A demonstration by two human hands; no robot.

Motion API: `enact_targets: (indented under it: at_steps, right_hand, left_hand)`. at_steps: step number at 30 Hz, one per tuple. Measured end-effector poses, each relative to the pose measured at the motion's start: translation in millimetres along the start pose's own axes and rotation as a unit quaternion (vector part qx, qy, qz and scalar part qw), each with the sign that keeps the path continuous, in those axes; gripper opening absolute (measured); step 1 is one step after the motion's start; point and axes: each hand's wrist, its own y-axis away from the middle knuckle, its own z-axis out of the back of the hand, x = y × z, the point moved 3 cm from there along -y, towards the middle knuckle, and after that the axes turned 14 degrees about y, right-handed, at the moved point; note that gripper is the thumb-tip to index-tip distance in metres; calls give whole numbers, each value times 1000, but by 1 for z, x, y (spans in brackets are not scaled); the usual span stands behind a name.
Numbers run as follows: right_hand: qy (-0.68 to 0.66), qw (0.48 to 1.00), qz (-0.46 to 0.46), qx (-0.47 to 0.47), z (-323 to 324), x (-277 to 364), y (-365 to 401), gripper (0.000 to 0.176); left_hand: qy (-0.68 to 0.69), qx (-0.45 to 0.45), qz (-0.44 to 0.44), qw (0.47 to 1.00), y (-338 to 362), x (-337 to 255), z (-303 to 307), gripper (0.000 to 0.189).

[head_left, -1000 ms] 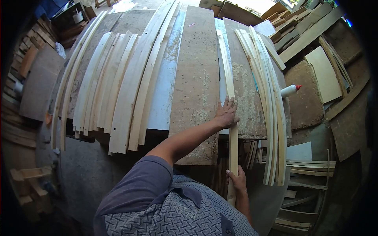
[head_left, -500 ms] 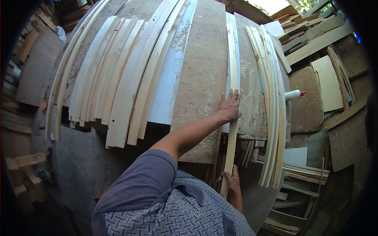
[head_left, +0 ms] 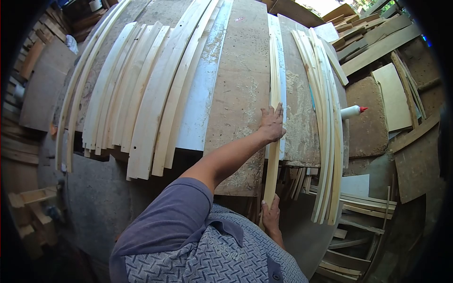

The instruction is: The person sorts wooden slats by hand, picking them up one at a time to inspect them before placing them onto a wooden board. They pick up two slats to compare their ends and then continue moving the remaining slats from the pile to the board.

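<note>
A long, narrow wooden strip [head_left: 272, 167] runs away from my body over the workbench, its near end hanging past the bench edge. Across its top lies my left hand [head_left: 272, 126], fingers stretched forward and spread slightly. My right hand [head_left: 271, 213] grips the near part of the same strip close to my waist; some of its fingers are hidden behind the wood. Beneath the strip, a pale blue-white board [head_left: 282, 75] shows along its right side.
Several pale boards [head_left: 155, 99] lie side by side on the bench's left. More strips [head_left: 329, 141] sit at right, overhanging the edge, beside a white bottle with a red cap [head_left: 351, 112]. Sawdust covers the bench top [head_left: 236, 101]. Stacked wood [head_left: 377, 42] stands at far right.
The wooden strip has shifted slightly left, baring more of the pale board on its right. Both hands have moved a little left with it.
</note>
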Motion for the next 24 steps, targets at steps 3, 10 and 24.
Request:
enact_targets:
  at_steps: [3,10,24]
  right_hand:
    - [42,999,-1,-2,0,9,2,44]
    - [104,993,40,-36,-7,-1,-1,46]
    - [126,992,27,-18,-12,13,-5,46]
  left_hand:
    - [-30,-27,-2,999,-3,3,-4,88]
    - [-50,-41,-1,998,-8,7,-11,89]
    - [-42,-62,9,997,-13,13,-10,90]
